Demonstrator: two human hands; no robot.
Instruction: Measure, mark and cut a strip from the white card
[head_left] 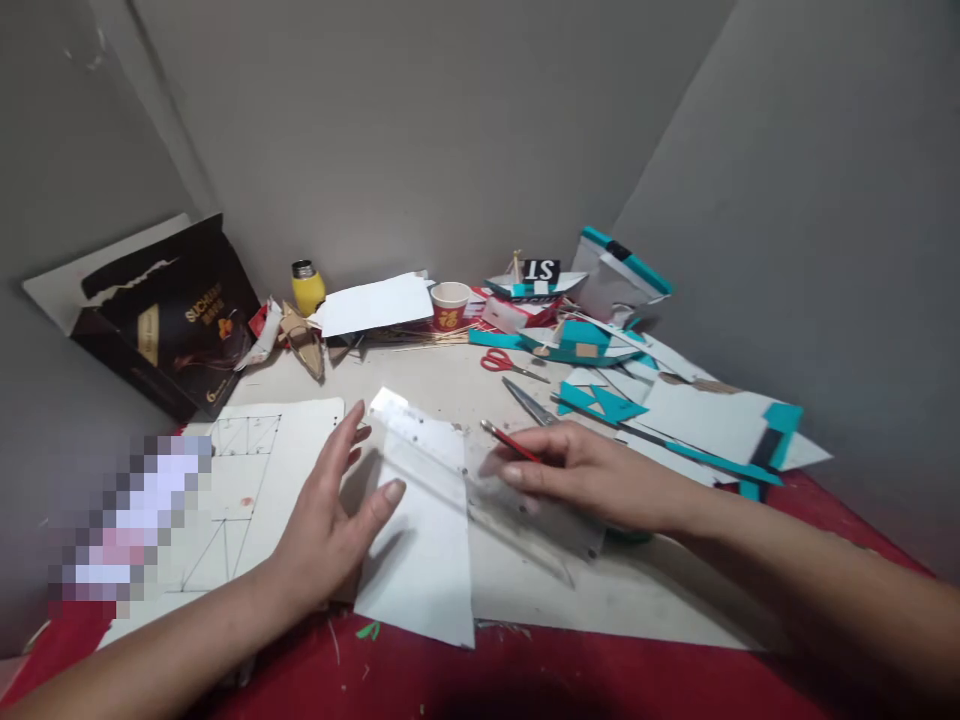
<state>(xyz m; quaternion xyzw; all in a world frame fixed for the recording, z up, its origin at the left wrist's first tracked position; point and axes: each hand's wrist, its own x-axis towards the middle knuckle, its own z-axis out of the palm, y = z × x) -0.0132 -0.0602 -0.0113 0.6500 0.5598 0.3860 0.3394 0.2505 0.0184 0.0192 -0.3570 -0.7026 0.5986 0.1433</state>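
A red pencil (512, 440) is pinched between the thumb and fingers of my right hand (559, 465). Under that hand a clear plastic ruler or set square (480, 495), smeared by motion, slants across a white sheet (420, 580). My left hand (334, 510) is over the sheet's left side, fingers apart and holding nothing, near the upper left end of the clear plastic. To its left lies paper with ruled pencil lines (289, 480), showing rectangles and triangles.
Red-handled scissors (496, 360) and metal shears (529, 402) lie beyond my right hand. Teal-edged card pieces (675, 420) cover the right side. Along the back stand a paper cup (450, 305), a yellow bottle (307, 290) and a paper boat (536, 285). A dark box (172, 330) leans left.
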